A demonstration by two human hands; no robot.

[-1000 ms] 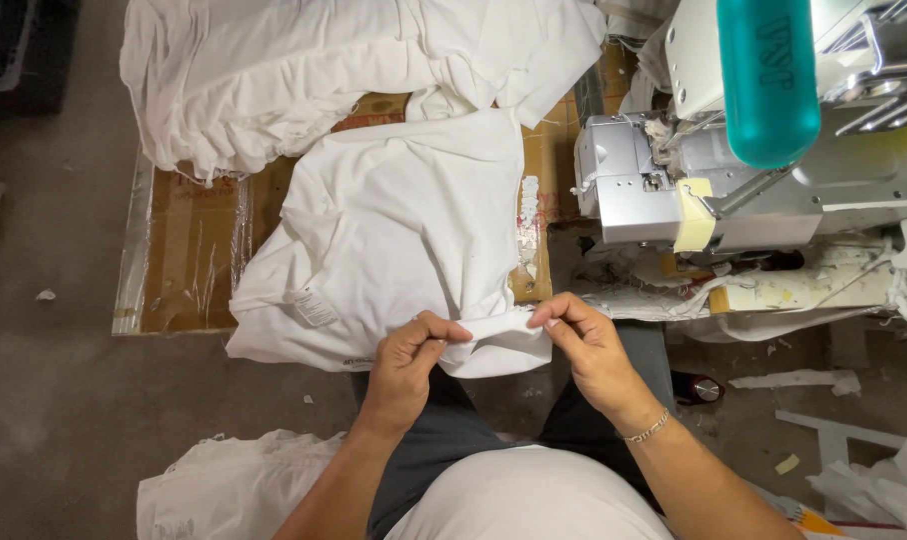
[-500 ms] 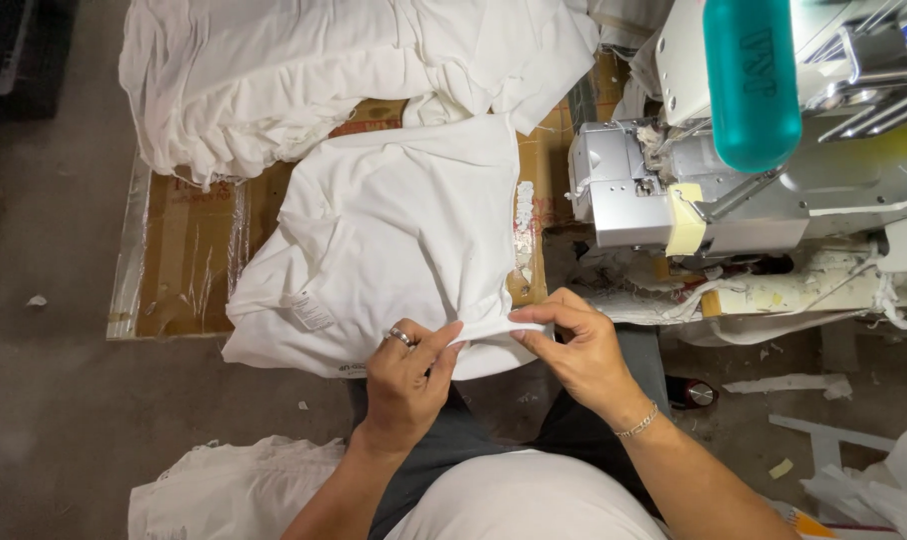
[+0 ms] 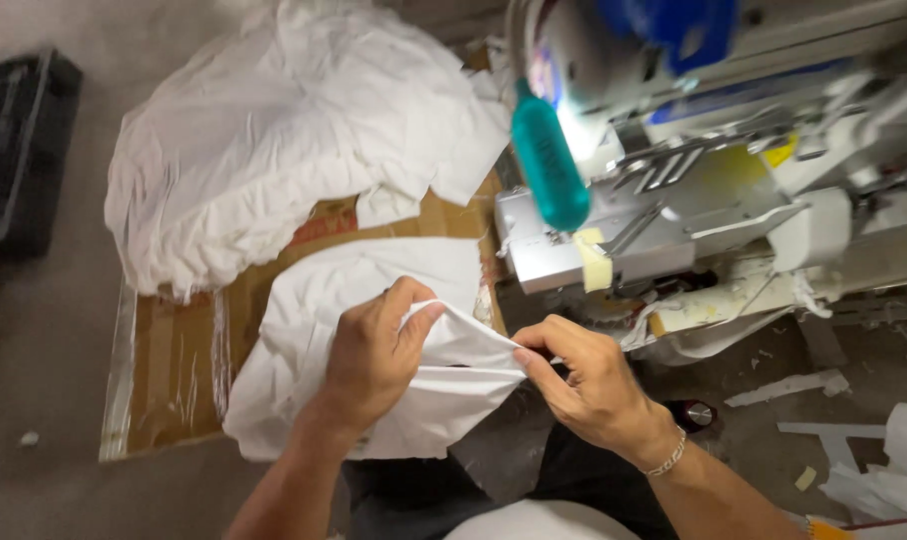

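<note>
- Low in the middle of the head view: left hand (image 3: pixel 374 355) closed on a bunched fold of the white cotton garment (image 3: pixel 374 300), fingers curled over the top, thumb pressing the cloth from the near side.
- Just to its right: right hand (image 3: pixel 589 385) pinching the same garment's edge between thumb and fingertips (image 3: pixel 526 357), cloth pulled taut in a ridge between the two hands.
- Under and beyond the hands: rest of that white garment spread flat on the brown cardboard sheet (image 3: pixel 184 370), lower hem reaching the person's lap.
- Around the right wrist: thin silver chain bracelet (image 3: pixel 666 460).
- Farther up on the cardboard: large crumpled heap of white fabric (image 3: pixel 284 150), well apart from the hands, one corner overlapping the held garment's far edge.
- At the right: grey-white industrial sewing machine (image 3: pixel 674 200), lit near the needle, with a teal plastic thread cone (image 3: pixel 549 160) tilted in front of it and a strip of yellowish tape (image 3: pixel 594 260) on its bed.
- At the left edge: black plastic crate (image 3: pixel 14 150) on the grey floor.
- At lower right: white scraps (image 3: pixel 854 440) scattered on the floor.
</note>
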